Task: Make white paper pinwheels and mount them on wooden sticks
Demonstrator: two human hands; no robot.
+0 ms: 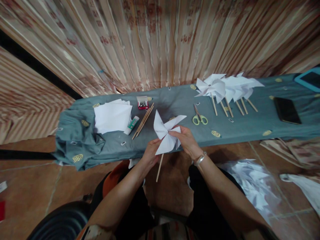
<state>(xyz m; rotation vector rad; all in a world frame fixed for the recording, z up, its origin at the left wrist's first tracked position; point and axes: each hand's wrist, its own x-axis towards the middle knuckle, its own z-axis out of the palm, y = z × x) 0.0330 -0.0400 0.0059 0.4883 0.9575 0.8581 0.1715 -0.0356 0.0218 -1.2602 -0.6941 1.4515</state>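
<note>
- The paper pinwheel [165, 132] is held up over the near edge of the bench [250, 130], its stick [159, 169] hanging down toward the floor.
- The left hand [150, 154] grips the pinwheel from below, seemingly around the top of the stick; the paper hides the fingers.
- The right hand [186, 140] pinches the pinwheel at its centre.
- On the bench lie a paper stack [112, 116], a glue stick [133, 122], loose wooden sticks [143, 119] and scissors [200, 118].
- Finished pinwheels [225, 88] lie farther right, near a phone [287, 110].
</note>
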